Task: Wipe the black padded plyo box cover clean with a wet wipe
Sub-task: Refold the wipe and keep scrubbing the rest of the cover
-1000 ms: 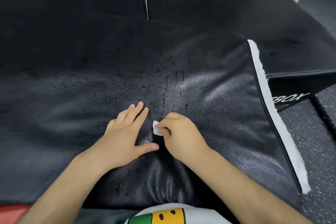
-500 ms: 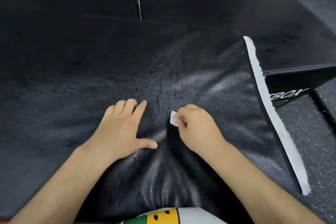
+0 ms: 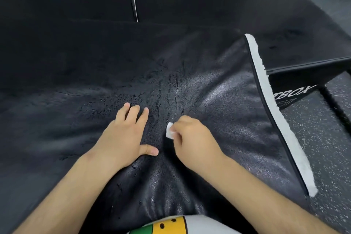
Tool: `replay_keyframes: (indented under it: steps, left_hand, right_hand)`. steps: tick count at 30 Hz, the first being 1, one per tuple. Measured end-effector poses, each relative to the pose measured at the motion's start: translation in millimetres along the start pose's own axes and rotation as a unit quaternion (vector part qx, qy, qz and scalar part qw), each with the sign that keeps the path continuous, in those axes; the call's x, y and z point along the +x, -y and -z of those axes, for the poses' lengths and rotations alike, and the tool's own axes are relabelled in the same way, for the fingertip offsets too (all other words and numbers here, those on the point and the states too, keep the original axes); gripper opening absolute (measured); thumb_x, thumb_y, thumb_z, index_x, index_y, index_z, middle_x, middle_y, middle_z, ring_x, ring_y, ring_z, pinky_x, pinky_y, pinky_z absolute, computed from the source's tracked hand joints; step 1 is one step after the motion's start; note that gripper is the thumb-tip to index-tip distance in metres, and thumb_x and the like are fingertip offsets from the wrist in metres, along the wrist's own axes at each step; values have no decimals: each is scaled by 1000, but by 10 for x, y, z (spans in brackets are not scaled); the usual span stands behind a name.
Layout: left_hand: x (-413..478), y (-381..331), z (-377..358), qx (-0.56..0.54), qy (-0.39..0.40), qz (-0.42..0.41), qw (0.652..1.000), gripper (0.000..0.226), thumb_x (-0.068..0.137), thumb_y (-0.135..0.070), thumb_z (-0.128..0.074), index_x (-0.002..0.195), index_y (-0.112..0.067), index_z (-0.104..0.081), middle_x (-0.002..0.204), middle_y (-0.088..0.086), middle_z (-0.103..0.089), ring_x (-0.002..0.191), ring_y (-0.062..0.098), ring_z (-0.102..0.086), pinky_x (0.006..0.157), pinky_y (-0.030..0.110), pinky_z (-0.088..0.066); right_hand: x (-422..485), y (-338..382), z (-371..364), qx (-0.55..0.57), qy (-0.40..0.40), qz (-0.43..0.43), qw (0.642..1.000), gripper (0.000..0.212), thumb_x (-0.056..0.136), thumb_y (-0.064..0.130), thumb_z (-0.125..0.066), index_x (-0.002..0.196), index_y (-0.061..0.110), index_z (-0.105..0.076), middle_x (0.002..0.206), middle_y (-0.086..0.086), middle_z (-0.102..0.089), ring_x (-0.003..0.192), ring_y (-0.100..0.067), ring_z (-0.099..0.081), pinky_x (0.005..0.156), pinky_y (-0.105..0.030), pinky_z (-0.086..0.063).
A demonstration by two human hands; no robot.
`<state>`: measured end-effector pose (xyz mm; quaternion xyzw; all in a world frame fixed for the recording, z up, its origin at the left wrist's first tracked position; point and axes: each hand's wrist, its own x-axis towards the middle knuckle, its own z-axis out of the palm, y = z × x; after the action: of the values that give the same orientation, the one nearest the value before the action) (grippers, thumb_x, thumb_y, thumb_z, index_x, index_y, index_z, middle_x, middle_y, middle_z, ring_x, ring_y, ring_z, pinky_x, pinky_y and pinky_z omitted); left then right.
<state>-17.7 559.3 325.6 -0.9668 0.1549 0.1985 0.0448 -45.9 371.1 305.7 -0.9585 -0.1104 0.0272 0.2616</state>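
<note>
Cover: black padded plyo box cover (image 3: 218,91), filling most of the view; cracked and flaking across the middle, glossy toward the right, creased near the body.
Wet wipe: small white folded wad (image 3: 169,130), lying against the cover between the two hands, just right of the cracked patch.
Right hand: (image 3: 193,138) curled, knuckles up, fingertips and thumb pinching the wet wipe at its left side; resting on the cover near the centre.
Left hand: (image 3: 125,135) pressed flat on the cover, palm down, fingers straight and close together, thumb spread out toward the right hand; just beside the wipe, apart from it.
White strip: (image 3: 284,125) fuzzy band running along the cover's right edge, from far to near.
Second box: (image 3: 296,81) black, beyond the white strip at right, white letters "TBOX" partly readable on its side.
Floor: (image 3: 322,148) dark speckled surface at right, below the second box.
Shirt: (image 3: 171,226) white with a yellow and green print, at the bottom edge.
</note>
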Motion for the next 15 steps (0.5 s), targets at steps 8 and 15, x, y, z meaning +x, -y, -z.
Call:
replay_keyframes:
  steps: [8, 15]
  left_hand:
    - [-15, 30, -6, -3, -6, -7, 1000, 125, 62, -89, -23, 159, -17, 5, 165, 4, 0, 152, 30, 7, 121, 38, -18]
    - [-11, 48, -61, 0, -19, -9, 1000, 117, 74, -84, -42, 160, -18, 2, 165, 5, 1, 152, 29, 8, 121, 38, -17]
  right_hand:
    - [183, -30, -106, -47, -56, -10, 997, 15, 91, 4, -58, 88, 11, -72, 90, -1, -57, 86, -27, -52, 63, -44, -55]
    - [149, 119, -150, -40, 27, 40, 998, 20, 85, 5, -59, 99, 15, -69, 110, 2, -56, 100, -23, -46, 72, -42, -54]
